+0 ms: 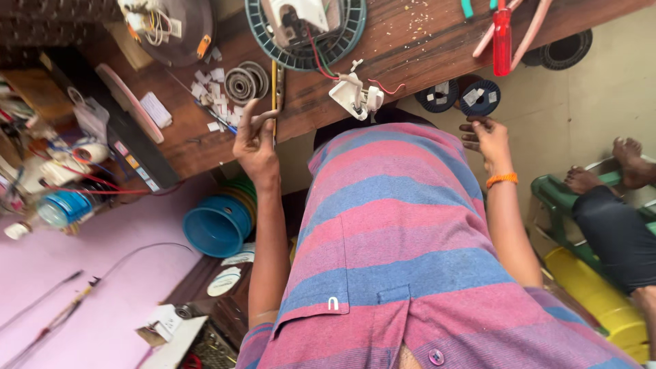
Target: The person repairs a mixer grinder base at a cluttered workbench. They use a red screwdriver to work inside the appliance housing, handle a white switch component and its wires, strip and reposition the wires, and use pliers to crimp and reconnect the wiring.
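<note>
My left hand (256, 140) is raised at the edge of the brown wooden table (424, 41), fingers closed around a thin yellow-handled tool (275, 96) that points up onto the tabletop. My right hand (486, 137), with an orange band on the wrist, hangs just below the table edge. Its fingers are curled right under two dark wire spools (459, 96), and I cannot tell whether they hold anything. A white electrical part with red wires (355, 96) lies at the table edge between my hands. My pink and blue striped shirt fills the lower middle.
On the table lie a dark green ring with a white device (307, 41), a red screwdriver (502, 41), metal coils (247, 82) and white scraps. Blue bowls (219, 225) are stacked below left. Another person's feet (629, 157) rest on a green chair at right, beside a yellow container (601, 294).
</note>
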### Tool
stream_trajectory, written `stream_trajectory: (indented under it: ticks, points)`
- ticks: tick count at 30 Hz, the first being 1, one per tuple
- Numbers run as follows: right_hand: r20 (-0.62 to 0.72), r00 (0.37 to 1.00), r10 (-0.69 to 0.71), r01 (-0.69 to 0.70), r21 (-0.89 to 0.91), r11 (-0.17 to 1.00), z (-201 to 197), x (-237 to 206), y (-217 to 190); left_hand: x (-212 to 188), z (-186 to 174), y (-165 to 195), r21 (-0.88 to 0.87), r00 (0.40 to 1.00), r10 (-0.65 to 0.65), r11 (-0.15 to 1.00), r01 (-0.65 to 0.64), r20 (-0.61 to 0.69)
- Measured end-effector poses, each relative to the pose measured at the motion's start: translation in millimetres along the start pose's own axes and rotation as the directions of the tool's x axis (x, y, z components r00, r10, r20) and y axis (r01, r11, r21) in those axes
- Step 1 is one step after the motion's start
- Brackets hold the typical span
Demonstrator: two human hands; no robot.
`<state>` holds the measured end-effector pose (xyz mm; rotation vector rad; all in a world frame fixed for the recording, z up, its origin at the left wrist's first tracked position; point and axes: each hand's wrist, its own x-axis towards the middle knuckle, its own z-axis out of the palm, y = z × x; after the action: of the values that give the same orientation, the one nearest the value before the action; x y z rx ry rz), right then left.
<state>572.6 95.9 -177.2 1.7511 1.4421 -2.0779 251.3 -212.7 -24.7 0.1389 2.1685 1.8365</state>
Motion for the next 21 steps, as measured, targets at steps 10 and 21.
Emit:
stream_trajectory:
  ticks: [10, 21]
  points:
    - [0.25, 0.885, -0.392, 0.42, -0.066, 0.905, 41, -43, -103, 31, 28, -91, 0.481, 0.983, 0.045, 0.868, -0.125, 0.176]
    - [0.214, 0.856, -0.471, 0.494, -0.066, 0.867, 66, -70, -157, 41, 60, -78, 0.671, 0.994, 0.104, 0.74, -0.053, -0.037]
